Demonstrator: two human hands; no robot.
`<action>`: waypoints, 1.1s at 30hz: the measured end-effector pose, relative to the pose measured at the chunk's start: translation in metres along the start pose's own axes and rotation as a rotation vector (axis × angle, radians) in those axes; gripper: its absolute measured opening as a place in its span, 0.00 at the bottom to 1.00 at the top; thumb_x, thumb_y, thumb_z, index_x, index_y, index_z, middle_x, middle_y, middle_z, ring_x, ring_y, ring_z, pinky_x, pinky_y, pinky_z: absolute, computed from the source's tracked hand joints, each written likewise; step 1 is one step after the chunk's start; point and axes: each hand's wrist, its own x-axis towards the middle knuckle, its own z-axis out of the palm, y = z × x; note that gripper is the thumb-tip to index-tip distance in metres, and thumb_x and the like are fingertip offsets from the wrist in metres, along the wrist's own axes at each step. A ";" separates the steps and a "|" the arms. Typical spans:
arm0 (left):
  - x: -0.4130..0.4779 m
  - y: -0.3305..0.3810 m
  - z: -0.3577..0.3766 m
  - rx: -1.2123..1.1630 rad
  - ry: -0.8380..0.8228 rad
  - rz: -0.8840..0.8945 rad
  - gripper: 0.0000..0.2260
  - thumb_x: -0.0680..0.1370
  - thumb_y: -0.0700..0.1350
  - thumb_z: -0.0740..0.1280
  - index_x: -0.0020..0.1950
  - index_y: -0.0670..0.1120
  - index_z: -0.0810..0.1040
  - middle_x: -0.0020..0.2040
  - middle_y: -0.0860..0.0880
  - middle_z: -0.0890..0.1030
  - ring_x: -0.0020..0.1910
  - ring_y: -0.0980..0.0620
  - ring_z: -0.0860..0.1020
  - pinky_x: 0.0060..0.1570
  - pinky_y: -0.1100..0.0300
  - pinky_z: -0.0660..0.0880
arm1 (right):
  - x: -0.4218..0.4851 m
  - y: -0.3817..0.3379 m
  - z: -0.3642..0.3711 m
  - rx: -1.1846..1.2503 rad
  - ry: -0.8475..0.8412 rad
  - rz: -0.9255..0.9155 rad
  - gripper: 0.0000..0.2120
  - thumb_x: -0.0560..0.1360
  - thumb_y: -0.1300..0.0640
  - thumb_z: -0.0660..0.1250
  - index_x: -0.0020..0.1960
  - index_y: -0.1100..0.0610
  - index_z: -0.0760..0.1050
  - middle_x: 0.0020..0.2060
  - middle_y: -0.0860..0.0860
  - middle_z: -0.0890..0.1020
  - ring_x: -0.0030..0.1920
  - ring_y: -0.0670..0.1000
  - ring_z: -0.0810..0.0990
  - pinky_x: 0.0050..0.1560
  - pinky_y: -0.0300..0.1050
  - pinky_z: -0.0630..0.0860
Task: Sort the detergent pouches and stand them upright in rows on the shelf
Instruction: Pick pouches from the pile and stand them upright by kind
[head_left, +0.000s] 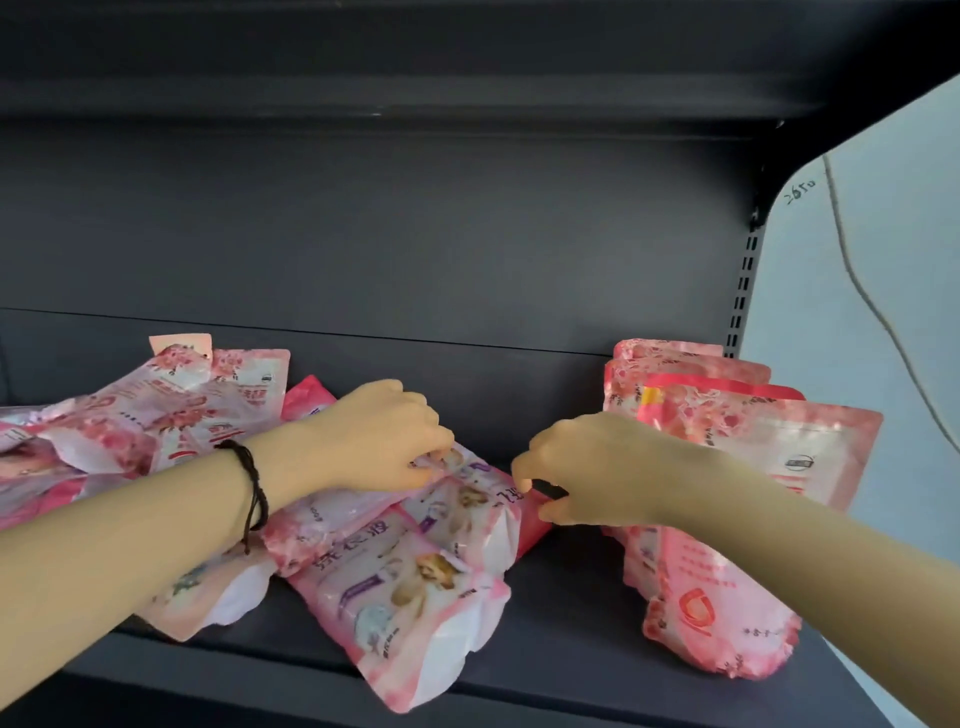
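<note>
**Both hands on a flat pink pouch**

My left hand and right hand pinch opposite sides of one pink-and-white plastic detergent pouch lying atop a loose pile of flat pouches on the dark grey metal shelf. At the right, a row of upright pink pouches stands just beside my right wrist. A black cord bracelet circles my left wrist.

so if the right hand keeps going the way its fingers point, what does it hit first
Probably the flat pouch in the middle pile; the right hand points left, fingers curled at its red edge. Depth unclear.
</note>
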 end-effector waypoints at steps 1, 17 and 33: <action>0.000 -0.009 0.007 0.005 -0.041 0.001 0.15 0.75 0.54 0.51 0.48 0.50 0.74 0.37 0.53 0.75 0.42 0.51 0.72 0.47 0.55 0.70 | 0.011 0.001 0.000 -0.005 -0.040 0.025 0.13 0.77 0.49 0.60 0.60 0.49 0.74 0.51 0.48 0.78 0.50 0.53 0.78 0.43 0.47 0.76; 0.087 -0.065 0.098 -0.405 -0.008 0.188 0.10 0.77 0.52 0.61 0.56 0.54 0.76 0.50 0.54 0.79 0.53 0.53 0.75 0.54 0.55 0.70 | 0.146 0.056 0.078 0.340 -0.583 0.479 0.13 0.75 0.54 0.64 0.54 0.62 0.79 0.44 0.55 0.83 0.44 0.56 0.82 0.47 0.48 0.79; 0.130 -0.063 0.115 -1.150 -0.161 0.037 0.18 0.77 0.48 0.69 0.67 0.48 0.74 0.63 0.53 0.78 0.61 0.57 0.75 0.64 0.60 0.70 | 0.153 0.060 0.069 0.384 -0.118 0.768 0.15 0.76 0.61 0.56 0.55 0.52 0.79 0.54 0.52 0.81 0.55 0.57 0.80 0.50 0.46 0.73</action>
